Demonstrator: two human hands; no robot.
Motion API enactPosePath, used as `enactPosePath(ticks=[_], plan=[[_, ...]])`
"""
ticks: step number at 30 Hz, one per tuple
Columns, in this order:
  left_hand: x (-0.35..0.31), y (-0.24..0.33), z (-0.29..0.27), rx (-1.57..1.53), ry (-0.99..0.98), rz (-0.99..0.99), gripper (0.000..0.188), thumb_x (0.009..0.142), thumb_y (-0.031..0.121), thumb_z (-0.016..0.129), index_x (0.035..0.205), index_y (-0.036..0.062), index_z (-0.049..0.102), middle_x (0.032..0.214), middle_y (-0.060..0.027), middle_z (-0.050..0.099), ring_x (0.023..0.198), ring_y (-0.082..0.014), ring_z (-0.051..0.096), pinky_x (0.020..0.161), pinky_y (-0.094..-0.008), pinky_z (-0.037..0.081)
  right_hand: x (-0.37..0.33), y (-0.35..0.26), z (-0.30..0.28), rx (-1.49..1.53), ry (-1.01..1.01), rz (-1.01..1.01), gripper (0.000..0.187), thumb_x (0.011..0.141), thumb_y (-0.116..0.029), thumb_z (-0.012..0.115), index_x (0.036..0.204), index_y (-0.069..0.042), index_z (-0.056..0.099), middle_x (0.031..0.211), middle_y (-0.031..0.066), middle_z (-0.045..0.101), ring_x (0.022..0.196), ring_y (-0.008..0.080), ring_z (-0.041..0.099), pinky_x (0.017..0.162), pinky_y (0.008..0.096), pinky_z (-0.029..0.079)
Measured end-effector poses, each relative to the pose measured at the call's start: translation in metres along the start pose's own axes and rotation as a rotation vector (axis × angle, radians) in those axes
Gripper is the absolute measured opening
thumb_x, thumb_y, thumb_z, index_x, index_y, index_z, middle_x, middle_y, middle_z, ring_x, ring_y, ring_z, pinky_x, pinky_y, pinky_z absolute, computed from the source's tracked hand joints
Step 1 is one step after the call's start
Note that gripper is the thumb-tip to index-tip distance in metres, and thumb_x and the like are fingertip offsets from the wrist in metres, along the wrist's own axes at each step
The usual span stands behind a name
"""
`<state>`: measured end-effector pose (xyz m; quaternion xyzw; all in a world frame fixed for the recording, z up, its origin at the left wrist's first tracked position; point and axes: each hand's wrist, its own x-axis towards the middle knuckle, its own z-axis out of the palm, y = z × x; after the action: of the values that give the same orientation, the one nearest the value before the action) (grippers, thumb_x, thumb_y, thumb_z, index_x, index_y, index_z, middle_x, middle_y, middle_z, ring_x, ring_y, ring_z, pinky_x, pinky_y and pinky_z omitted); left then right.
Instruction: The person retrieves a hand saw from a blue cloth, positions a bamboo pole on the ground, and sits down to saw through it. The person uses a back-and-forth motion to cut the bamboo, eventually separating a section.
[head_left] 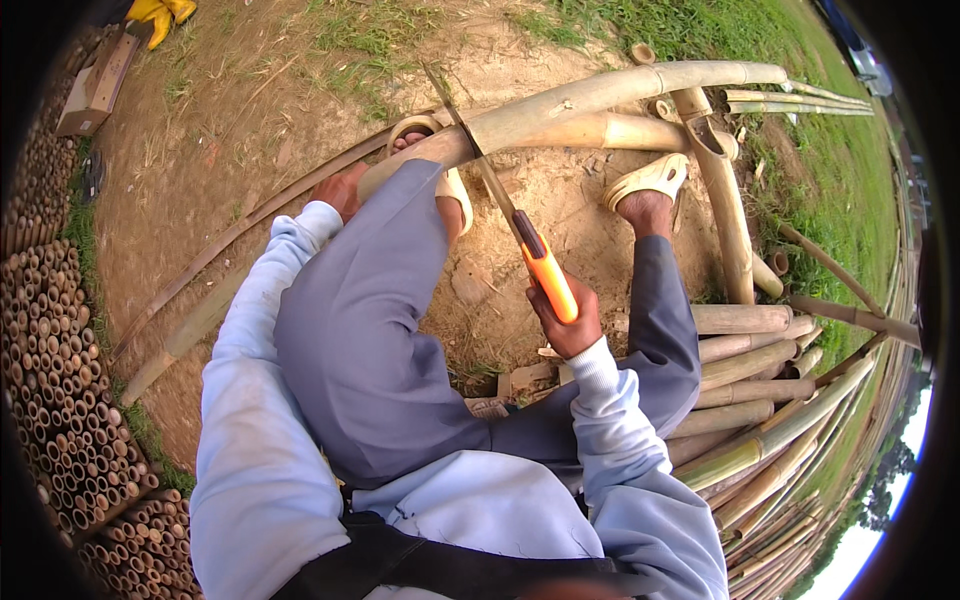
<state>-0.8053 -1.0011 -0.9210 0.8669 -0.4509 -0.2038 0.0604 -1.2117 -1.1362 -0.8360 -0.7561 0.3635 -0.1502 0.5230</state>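
Note:
My right hand [566,316] is closed round the orange handle of a handsaw [547,277]. The saw's long blade slants up and away, lying across a thick bamboo pole [600,92] near my left knee. From the upper right, this pole runs past my knee and on toward the lower left. Beyond the knee, my left hand [341,190] is closed on the pole; its fingers are partly hidden by my leg and sleeve. My left foot, in a cream clog [462,200], is close beside the pole under the blade.
Another bamboo piece [610,131] lies beneath the pole, near an upright-looking bamboo support [722,215]. Cut bamboo lengths [735,395] are piled at my right. Stacked bamboo tubes [70,400] line the left side. A cardboard box [97,88] and yellow boots [160,15] are at the far left.

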Motion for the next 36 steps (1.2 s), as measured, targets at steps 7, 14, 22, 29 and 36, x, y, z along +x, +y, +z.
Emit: enactPosePath(ticks=[7, 14, 22, 29, 36], plan=[[-0.004, 0.006, -0.004, -0.016, -0.014, 0.019, 0.046, 0.08, 0.028, 0.074, 0.119, 0.011, 0.056, 0.1, -0.0256, 0.071, 0.096, -0.0489, 0.066, 0.079, -0.0569, 0.052, -0.075, -0.011, -0.031, -0.005, 0.043, 0.001, 0.033, 0.088, -0.003, 0.071, 0.121, 0.002, 0.07, 0.078, 0.015, 0.071, 0.068, 0.0204, 0.07, 0.068, 0.0308, 0.054], [0.003, -0.003, -0.004, -0.058, 0.008, 0.035, 0.053, 0.078, 0.031, 0.077, 0.123, 0.0111, 0.057, 0.101, -0.0262, 0.071, 0.096, -0.0482, 0.066, 0.079, -0.0546, 0.053, 0.053, 0.044, 0.034, 0.079, -0.012, -0.074, 0.018, 0.09, -0.014, 0.073, 0.093, 0.001, 0.064, 0.067, 0.0142, 0.059, 0.058, 0.0223, 0.056, 0.06, 0.037, 0.047], [0.003, -0.007, 0.003, -0.101, -0.073, 0.05, 0.062, 0.073, 0.037, 0.082, 0.123, 0.0108, 0.057, 0.101, -0.0268, 0.071, 0.096, -0.0477, 0.066, 0.081, -0.0538, 0.053, -0.093, -0.019, -0.053, -0.07, -0.034, 0.106, 0.027, 0.088, -0.003, 0.071, 0.115, 0.002, 0.07, 0.077, 0.0127, 0.068, 0.071, 0.0195, 0.069, 0.072, 0.0307, 0.054], [0.013, -0.01, 0.001, -0.049, -0.028, 0.026, 0.065, 0.071, 0.036, 0.082, 0.123, 0.007, 0.058, 0.104, -0.0282, 0.07, 0.099, -0.0479, 0.066, 0.085, -0.052, 0.053, 0.046, 0.035, 0.026, 0.093, 0.004, -0.122, 0.017, 0.091, -0.014, 0.073, 0.091, 0.001, 0.064, 0.066, 0.0127, 0.059, 0.055, 0.0201, 0.053, 0.057, 0.0361, 0.045], [0.003, 0.0, -0.012, -0.126, -0.105, 0.024, 0.056, 0.074, 0.034, 0.081, 0.117, 0.007, 0.059, 0.108, -0.0264, 0.07, 0.102, -0.0462, 0.066, 0.087, -0.0501, 0.053, -0.07, -0.005, -0.04, -0.006, -0.032, 0.06, 0.023, 0.089, -0.006, 0.073, 0.11, 0.001, 0.07, 0.071, 0.0123, 0.065, 0.062, 0.0191, 0.064, 0.064, 0.0319, 0.051]])
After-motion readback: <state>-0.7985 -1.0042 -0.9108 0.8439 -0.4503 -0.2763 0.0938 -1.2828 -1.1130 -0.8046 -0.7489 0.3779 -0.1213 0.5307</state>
